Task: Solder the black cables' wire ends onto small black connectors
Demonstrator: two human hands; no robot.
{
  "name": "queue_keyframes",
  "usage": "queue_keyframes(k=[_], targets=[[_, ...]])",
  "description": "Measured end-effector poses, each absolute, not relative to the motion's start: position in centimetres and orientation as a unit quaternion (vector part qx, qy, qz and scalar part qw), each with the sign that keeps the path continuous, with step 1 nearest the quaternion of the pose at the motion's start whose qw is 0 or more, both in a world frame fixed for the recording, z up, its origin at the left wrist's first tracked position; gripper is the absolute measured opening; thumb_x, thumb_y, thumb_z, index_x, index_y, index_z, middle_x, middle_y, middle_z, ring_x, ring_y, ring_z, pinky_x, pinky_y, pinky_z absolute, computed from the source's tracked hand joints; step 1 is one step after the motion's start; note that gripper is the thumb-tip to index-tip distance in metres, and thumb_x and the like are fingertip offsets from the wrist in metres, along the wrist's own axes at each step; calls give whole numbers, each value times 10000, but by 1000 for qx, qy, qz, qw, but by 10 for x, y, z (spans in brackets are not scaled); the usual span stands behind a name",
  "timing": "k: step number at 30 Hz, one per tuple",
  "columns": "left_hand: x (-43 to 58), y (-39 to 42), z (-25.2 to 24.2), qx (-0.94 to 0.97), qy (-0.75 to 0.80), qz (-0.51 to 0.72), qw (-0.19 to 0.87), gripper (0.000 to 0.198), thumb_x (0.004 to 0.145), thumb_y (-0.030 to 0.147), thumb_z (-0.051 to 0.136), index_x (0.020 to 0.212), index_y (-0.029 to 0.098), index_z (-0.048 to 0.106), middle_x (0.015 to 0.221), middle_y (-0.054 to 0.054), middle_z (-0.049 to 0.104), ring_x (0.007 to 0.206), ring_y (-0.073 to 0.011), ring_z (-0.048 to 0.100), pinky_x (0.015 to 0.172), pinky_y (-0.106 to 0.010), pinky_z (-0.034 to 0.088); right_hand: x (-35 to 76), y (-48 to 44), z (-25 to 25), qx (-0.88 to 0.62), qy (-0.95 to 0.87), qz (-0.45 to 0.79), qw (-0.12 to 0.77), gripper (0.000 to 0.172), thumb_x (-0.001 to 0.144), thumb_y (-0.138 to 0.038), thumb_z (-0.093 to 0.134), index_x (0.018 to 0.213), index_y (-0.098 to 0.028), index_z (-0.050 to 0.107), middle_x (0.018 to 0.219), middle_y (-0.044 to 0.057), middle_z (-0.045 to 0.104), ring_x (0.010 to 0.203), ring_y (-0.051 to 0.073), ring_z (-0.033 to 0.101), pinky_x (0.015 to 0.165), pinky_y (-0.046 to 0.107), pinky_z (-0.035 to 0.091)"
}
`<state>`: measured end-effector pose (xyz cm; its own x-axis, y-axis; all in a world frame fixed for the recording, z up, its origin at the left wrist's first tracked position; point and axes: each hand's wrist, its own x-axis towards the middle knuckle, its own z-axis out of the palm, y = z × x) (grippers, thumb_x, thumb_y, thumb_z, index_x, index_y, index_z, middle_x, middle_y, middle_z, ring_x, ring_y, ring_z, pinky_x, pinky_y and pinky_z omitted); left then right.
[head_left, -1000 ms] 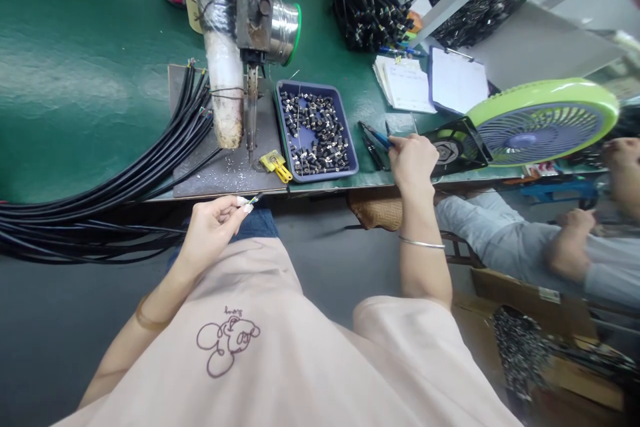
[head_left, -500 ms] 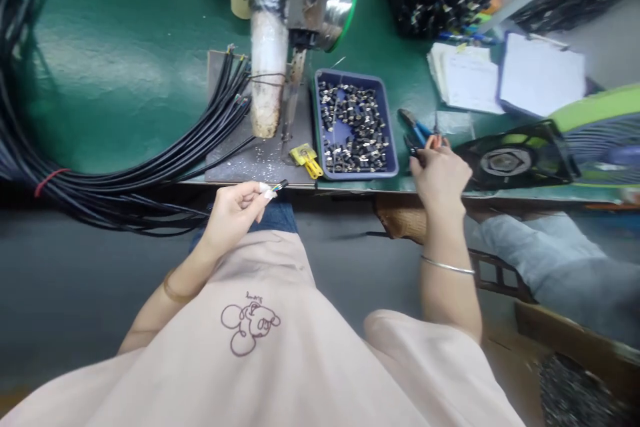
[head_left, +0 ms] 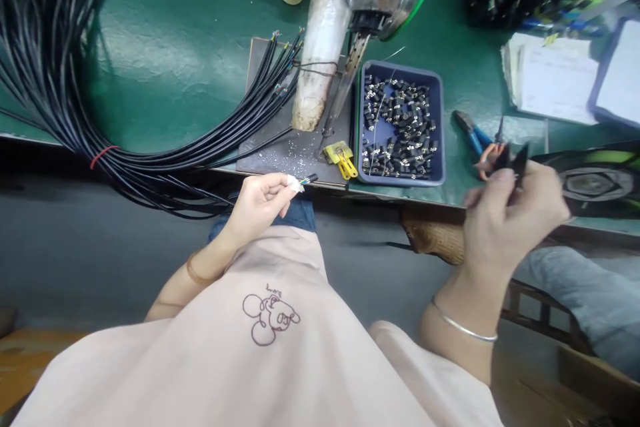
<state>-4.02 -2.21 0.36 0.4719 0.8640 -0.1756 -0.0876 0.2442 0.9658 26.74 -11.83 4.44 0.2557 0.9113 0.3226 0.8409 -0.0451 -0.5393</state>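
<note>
My left hand [head_left: 263,207] is closed near the table's front edge, with white wrapping on its fingertips. Pinched there are thin coloured wires [head_left: 305,181] with a small black connector [head_left: 313,178] at their end. Over the right side, my right hand [head_left: 515,213] is raised and closed around a black two-pointed tool [head_left: 520,161]; its kind is blurred. Blue-handled pliers [head_left: 473,133] and orange-handled scissors [head_left: 490,152] lie just beyond that hand. Between the hands stands a blue tray [head_left: 440,147] of small black connectors [head_left: 400,127].
A soldering iron [head_left: 345,93] slants beside a white wrapped tube [head_left: 315,80] above a grey board [head_left: 270,153]. A yellow clip [head_left: 343,160] lies by the tray. Black cables [head_left: 165,159] are bundled at left. Papers [head_left: 555,77] and a fan [head_left: 595,183] are at right.
My right hand has lifted off the table toward me, bringing the black tool up from beside the pliers. My left hand keeps its pinch on the wires. The view has shifted left.
</note>
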Motion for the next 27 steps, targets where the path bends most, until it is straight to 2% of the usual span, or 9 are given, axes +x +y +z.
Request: queue_keyframes(k=[1,2,4,8,14,27], targets=[[-39,-22,3,513,386,345,685,284,832,379,735,715,133,656,453,54,489,401,-36,371,407,-173,262,246,-122,49,-756,-554,-3,348,451,1077,-476,356,1424,-261,549,959,93,712,700,231,669,641,393,478],[-38,-21,3,518,390,346,678,291,836,387,736,714,134,661,450,55,485,401,-37,369,408,-174,265,225,-124,53,-762,-550,10,340,426,1065,-474,423,1395,-258,584,894,70,712,719,224,675,665,380,501],[-36,-21,4,530,396,351,663,305,844,401,734,707,136,667,451,53,484,404,-39,374,414,-175,276,188,-123,55,-731,-588,95,333,403,1082,-453,380,1317,-236,626,840,38,724,672,183,668,650,333,524],[-33,-21,5,552,404,359,635,284,859,374,710,714,133,673,458,53,477,412,-42,387,424,-174,291,150,-110,44,-675,-681,113,261,297,1069,-394,464,1152,-194,667,994,66,786,813,175,746,718,274,553],[-32,-21,3,573,405,354,619,240,862,338,674,786,113,711,459,49,496,407,-51,410,430,-178,315,144,-96,29,-653,-715,85,234,302,1081,-351,442,1115,-184,692,1025,84,805,867,184,772,734,262,554],[-32,-21,0,607,406,341,591,247,879,336,632,804,116,719,467,49,481,419,-64,398,439,-205,297,139,-95,27,-652,-737,10,178,327,1092,-349,421,1097,-170,695,970,72,806,764,151,749,631,241,476]])
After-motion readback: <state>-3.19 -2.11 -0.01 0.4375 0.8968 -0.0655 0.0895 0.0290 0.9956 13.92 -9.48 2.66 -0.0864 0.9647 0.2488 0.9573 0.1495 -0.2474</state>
